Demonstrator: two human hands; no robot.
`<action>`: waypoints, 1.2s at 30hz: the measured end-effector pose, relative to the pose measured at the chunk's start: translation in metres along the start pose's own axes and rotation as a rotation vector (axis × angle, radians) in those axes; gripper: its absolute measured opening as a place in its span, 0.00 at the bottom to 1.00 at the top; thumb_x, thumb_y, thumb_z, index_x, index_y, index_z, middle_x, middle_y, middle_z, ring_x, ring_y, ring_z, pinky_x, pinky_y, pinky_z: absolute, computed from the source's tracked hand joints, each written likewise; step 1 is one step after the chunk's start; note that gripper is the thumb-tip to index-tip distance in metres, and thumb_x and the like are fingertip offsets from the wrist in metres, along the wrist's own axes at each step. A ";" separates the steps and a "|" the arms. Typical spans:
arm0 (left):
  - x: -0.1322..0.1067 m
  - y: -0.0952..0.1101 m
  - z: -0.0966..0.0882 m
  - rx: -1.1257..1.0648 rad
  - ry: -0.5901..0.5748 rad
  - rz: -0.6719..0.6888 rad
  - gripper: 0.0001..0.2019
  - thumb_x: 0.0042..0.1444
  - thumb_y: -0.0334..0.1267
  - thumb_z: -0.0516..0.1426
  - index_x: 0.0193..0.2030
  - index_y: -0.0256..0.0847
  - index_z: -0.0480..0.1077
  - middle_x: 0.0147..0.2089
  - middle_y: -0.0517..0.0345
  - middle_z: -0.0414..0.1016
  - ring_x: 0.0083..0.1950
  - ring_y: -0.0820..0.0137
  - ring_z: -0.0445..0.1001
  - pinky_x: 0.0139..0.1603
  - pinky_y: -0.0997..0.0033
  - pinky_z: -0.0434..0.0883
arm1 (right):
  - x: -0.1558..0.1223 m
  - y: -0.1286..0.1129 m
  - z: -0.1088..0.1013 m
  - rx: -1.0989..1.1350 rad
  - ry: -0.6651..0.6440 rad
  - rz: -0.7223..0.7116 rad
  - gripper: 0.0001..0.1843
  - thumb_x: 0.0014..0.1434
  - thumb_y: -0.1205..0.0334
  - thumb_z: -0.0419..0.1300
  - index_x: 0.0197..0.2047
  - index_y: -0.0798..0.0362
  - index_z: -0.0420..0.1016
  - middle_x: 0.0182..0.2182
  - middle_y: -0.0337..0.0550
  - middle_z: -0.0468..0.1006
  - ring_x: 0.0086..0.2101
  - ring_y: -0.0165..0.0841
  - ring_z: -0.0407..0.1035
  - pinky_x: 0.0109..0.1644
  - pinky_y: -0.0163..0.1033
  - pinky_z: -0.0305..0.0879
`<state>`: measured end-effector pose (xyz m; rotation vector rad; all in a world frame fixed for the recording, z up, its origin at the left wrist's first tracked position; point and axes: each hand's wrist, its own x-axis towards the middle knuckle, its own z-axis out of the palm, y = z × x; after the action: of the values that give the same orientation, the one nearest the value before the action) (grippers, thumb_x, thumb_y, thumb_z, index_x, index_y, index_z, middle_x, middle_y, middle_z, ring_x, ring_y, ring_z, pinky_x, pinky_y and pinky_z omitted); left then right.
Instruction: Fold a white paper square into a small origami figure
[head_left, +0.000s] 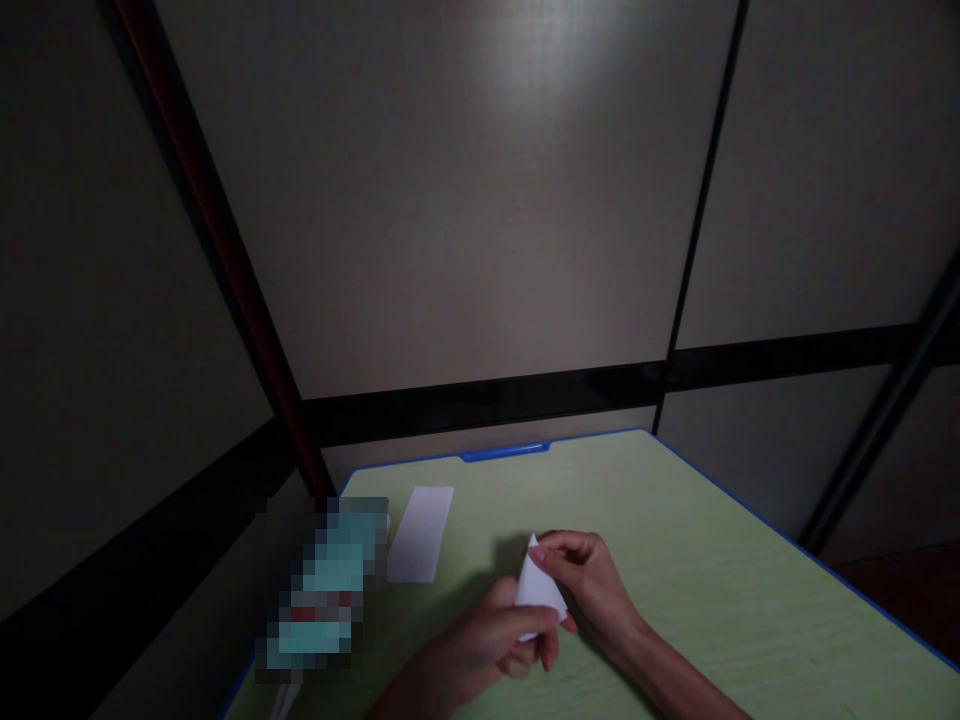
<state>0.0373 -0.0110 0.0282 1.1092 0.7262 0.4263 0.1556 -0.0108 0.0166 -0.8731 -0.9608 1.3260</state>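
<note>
A small piece of white paper (538,588), folded to a pointed triangular shape, is held between both hands just above the table. My left hand (506,632) grips its lower part, the thumb lying across the front and the fingers behind. Near the upper tip, my right hand (581,570) pinches the right edge between thumb and index finger. The paper's back is hidden from view. Left of the hands, a flat white paper strip (421,535) lies on the table.
The light green table (720,560) has a blue edge and a blue handle (506,453) at its far side. A blurred-out phone-like object (330,585) with a pale cable (283,698) is at the left. Grey panels (480,220) with dark bands stand behind the table.
</note>
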 end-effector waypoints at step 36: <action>0.007 -0.003 -0.007 0.020 0.095 0.083 0.13 0.43 0.43 0.50 0.27 0.32 0.63 0.23 0.52 0.72 0.15 0.79 0.63 0.14 0.80 0.54 | 0.008 -0.001 -0.008 -0.249 -0.068 -0.055 0.15 0.46 0.54 0.52 0.17 0.56 0.59 0.08 0.30 0.59 0.10 0.21 0.51 0.13 0.27 0.43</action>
<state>0.0366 -0.0033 0.0214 1.1463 0.7712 0.5460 0.1635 -0.0028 0.0151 -0.9871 -1.2128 1.2114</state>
